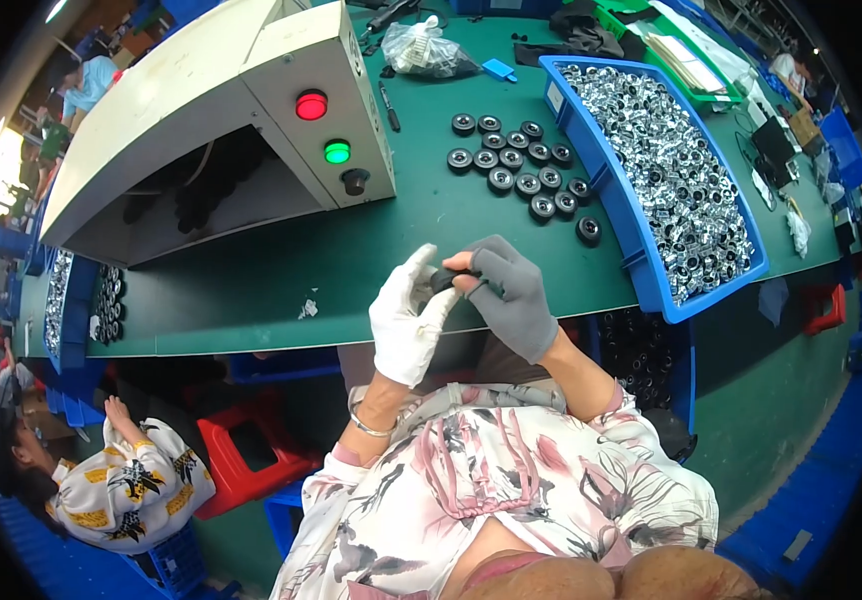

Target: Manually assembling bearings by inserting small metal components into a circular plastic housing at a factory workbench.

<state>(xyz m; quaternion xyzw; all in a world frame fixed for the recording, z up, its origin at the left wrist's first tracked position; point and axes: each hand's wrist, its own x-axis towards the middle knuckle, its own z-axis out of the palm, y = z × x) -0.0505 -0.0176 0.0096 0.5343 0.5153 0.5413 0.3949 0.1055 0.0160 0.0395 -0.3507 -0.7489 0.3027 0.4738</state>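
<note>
A small round black part (443, 280) is pinched between my two hands, just above the front edge of the green table. My left hand (408, 318), in a white glove, grips it from the left with thumb and fingers. From the right, my right hand (513, 298), in a grey glove with bare fingertips, holds the same part. My fingers cover much of it. Beyond my hands lies a loose group of black wheel-like parts (513, 160) with silvery centres. A blue bin (606, 185) full of shiny metal rings (666, 180) stands to the right of them.
A cream machine (281, 80) with a red and a green light stands at left. A marker (389, 107) and a plastic bag (426, 50) lie behind. Below the table edge sits another bin (686, 370) of dark parts. A person (111, 480) sits at left near a red stool (251, 455).
</note>
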